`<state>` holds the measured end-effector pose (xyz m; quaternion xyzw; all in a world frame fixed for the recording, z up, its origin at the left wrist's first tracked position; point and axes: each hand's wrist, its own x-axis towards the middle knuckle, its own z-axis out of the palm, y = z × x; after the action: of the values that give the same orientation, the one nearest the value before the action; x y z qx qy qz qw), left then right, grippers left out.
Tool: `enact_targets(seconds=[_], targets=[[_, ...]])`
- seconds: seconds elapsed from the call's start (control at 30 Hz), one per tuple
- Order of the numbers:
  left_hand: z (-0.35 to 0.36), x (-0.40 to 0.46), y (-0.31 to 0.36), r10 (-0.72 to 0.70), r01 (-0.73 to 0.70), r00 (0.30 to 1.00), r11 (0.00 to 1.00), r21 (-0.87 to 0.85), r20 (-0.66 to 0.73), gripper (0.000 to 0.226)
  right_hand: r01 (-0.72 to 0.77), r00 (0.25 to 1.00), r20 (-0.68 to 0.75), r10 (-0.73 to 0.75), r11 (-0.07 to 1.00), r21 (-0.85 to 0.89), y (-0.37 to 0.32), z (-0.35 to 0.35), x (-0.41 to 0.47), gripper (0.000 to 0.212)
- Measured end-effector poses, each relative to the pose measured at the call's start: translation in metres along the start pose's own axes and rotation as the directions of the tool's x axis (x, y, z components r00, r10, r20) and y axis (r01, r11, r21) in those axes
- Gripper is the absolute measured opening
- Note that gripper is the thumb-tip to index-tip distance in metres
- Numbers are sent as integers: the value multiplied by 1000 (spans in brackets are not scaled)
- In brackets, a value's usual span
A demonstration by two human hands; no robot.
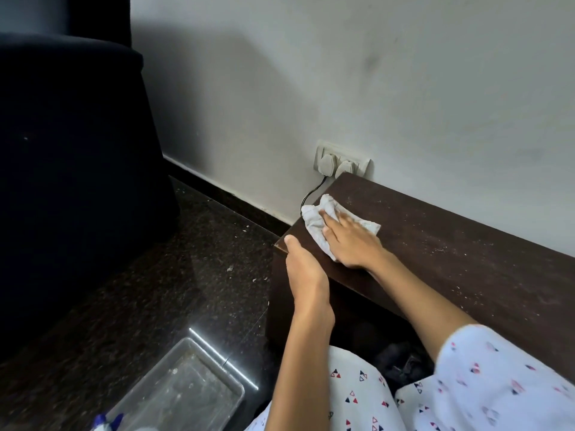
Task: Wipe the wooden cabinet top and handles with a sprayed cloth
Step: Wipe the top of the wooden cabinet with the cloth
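A dark wooden cabinet [451, 244] runs along a white wall [311, 73], its top surface speckled with pale dust. Near the cabinet's left end, at about 12 o'clock from the person, a white cloth [317, 225] lies flat on the surface. The right hand [351, 241] presses on it, fingers straight, grip wide. The left hand [303, 265] holds the cabinet's front corner, thumb on top; its fingers are hidden. At 11 o'clock, a socket [342, 160] with two plugs sits on the wall, touching the cabinet's back corner. A dark chair [77, 166] stands at 9 o'clock on the speckled floor [171, 275]; a clear tray [186, 390] lies at 7 o'clock.
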<state>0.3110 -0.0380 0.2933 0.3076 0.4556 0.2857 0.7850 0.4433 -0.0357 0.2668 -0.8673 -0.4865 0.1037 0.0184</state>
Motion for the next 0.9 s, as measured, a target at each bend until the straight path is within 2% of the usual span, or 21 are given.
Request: enact_targets(seconds=[0.1, 0.2, 0.27, 0.3, 0.37, 0.43, 0.5, 0.57, 0.67, 0.73, 0.77, 0.83, 0.9], targets=[[1, 1, -1, 25, -25, 1000, 999, 34, -11, 57, 5, 1000, -1, -5, 1000, -25, -17, 1, 18, 51], [3, 3, 0, 84, -80, 995, 995, 66, -60, 47, 208, 978, 33, -207, 978, -2, -17, 4, -3, 52], [5, 10, 2, 105, -99, 993, 991, 92, -61, 53, 292, 956, 37, -292, 956, 15, 0, 7, -23, 51], [8, 12, 3, 114, -107, 992, 987, 118, -58, 59, 289, 957, 31, -288, 957, -2, 12, 7, -27, 51], [16, 17, 8, 127, -111, 989, 976, 189, -77, 67, 191, 981, 32, -189, 981, -38, 32, 3, -15, 50], [27, 18, 10, 142, -113, 986, 952, 285, -83, 64, 43, 999, 23, -42, 998, -45, 39, -2, 13, 50], [38, 12, 12, 128, -80, 986, 928, 364, -109, 61, -25, 1000, -15, 24, 999, -33, 28, -5, 35, 51], [47, 9, 13, 115, -45, 984, 896, 442, -134, 66, 62, 998, -32, -63, 998, -34, 11, -7, 38, 53], [56, 17, 19, 174, -65, 975, 821, 567, -140, 69, 328, 944, -26, -329, 944, -12, 7, -2, 5, 60], [62, 31, 28, 187, -73, 974, 794, 603, -128, 70, 387, 921, -42, -388, 922, -32, 25, 3, -11, 57], [67, 39, 32, 194, -87, 975, 787, 610, -111, 70, 355, 932, -65, -358, 934, -43, 37, 3, -10, 53], [75, 52, 34, 222, -140, 974, 751, 645, -48, 71, 187, 980, -62, -189, 982, -37, 55, -2, 7, 50], [81, 60, 28, 269, -209, 963, 665, 717, 31, 72, 24, 997, -73, -26, 999, -23, 60, -6, 39, 52]])
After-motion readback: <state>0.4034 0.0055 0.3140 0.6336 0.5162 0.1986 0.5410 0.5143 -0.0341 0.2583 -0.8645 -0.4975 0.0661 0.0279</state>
